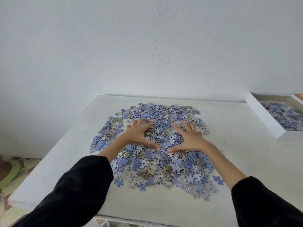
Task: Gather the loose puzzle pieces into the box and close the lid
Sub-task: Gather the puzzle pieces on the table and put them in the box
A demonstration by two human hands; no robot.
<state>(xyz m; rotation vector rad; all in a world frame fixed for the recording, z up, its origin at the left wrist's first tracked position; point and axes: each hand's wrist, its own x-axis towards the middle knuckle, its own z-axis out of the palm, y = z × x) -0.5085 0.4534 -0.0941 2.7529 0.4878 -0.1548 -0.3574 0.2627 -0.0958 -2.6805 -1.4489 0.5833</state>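
Note:
A wide heap of loose puzzle pieces (164, 115), blue and patterned grey, covers the middle of the white table (246, 153). My left hand (139, 135) lies on the heap with its fingers spread and slightly bent, thumb pointing inward. My right hand (188, 136) mirrors it a little to the right, fingers spread flat on the pieces. The two thumbs nearly meet, framing a clump of pieces between them. A white box (264, 118) stands open at the table's far right and holds several pieces. No lid is in view.
A plain white wall stands right behind the table. The table's left edge drops to a floor with a green and brown patterned mat (11, 172). Bare tabletop lies between the heap and the box, and along the near edge.

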